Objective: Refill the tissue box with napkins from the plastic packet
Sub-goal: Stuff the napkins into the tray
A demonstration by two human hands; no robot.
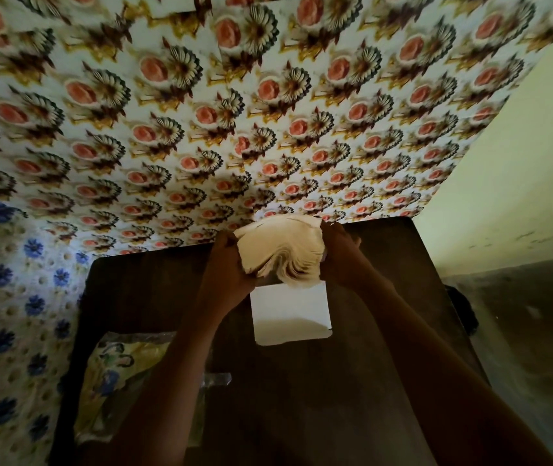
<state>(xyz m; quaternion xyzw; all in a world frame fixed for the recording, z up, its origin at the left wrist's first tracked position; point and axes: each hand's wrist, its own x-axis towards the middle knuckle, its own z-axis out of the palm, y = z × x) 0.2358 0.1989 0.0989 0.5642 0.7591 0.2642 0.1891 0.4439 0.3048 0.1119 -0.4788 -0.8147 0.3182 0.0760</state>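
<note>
White napkins [280, 255] are held in a thick bunch, squeezed between the left hand [231, 264] and the right hand [340, 255]. Each grip is closed on one end. Just below the grip, the open tissue box [290, 314] is waiting on the worktop [369, 381]. The plastic packet [117, 381] is left by the left arm.

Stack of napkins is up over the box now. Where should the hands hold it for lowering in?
Hold the napkin stack by its two short ends, left hand and right hand pressing inward from the sides. Its loose edges fan out underneath, so squeezing probably keeps them together above the tissue box.
</note>
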